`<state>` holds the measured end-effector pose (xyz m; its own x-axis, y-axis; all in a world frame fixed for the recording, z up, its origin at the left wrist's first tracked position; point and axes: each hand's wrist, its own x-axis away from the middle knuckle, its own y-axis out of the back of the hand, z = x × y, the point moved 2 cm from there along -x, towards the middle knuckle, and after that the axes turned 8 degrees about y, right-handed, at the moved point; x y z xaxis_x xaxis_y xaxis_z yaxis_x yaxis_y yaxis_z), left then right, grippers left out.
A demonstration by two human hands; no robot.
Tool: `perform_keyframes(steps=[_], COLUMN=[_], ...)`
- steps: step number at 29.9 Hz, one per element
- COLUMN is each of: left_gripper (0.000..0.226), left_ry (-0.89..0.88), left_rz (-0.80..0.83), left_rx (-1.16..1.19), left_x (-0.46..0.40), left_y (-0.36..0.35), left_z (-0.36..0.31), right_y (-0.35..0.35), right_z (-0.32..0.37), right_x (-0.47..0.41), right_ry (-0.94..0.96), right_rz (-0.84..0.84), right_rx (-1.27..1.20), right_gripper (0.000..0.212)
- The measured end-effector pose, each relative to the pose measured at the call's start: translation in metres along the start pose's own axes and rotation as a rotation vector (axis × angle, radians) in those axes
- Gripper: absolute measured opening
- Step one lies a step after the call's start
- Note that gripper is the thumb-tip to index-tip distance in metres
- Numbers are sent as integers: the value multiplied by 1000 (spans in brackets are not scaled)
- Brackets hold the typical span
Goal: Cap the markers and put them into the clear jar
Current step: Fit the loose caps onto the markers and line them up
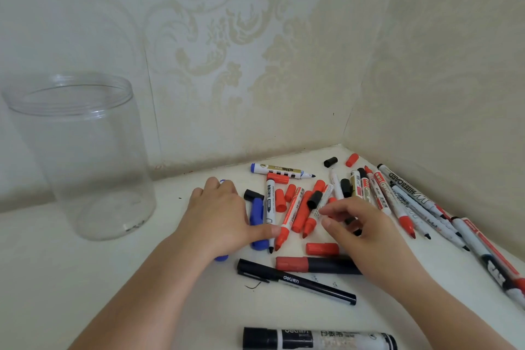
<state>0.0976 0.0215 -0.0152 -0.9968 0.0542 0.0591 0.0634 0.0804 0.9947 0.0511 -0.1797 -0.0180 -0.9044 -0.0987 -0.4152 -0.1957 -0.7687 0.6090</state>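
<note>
A clear jar [85, 150] stands upright and uncapped at the left, with nothing in it. Several markers and loose red, black and blue caps lie heaped in the corner on the white table [85, 264]. My left hand [218, 216] lies palm down on the heap's left edge. Its thumb touches a red marker [287, 221] and a white marker [270, 207]. Blue pieces [222, 181] show at its fingertips and under the wrist, and its fingers are hidden. My right hand [355, 227] hovers over the heap with loosely curled fingers, a black piece [351, 220] partly beneath them.
Walls [255, 65] close the corner behind and to the right. A black pen [295, 281], a red-capped dark marker [315, 264] and a black-and-white marker [318, 339] lie near the front. Long whiteboard markers [412, 196] fan along the right wall. A blue marker [257, 221] lies beside my left thumb.
</note>
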Motion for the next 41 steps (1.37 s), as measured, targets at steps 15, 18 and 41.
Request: perform_keyframes(steps=[15, 18, 41], left_gripper=[15, 22, 18], left_ry=[146, 96, -350], left_rz=[-167, -224, -352], left_rx=[919, 931, 681], left_x=[-12, -14, 14], left_y=[10, 6, 16], left_z=[21, 23, -10], right_y=[8, -15, 19], right_z=[9, 0, 28], right_x=[-67, -102, -7], right_ry=[-31, 63, -147], right_rz=[188, 268, -127], right_rx=[356, 646, -714], right_gripper=[19, 34, 45])
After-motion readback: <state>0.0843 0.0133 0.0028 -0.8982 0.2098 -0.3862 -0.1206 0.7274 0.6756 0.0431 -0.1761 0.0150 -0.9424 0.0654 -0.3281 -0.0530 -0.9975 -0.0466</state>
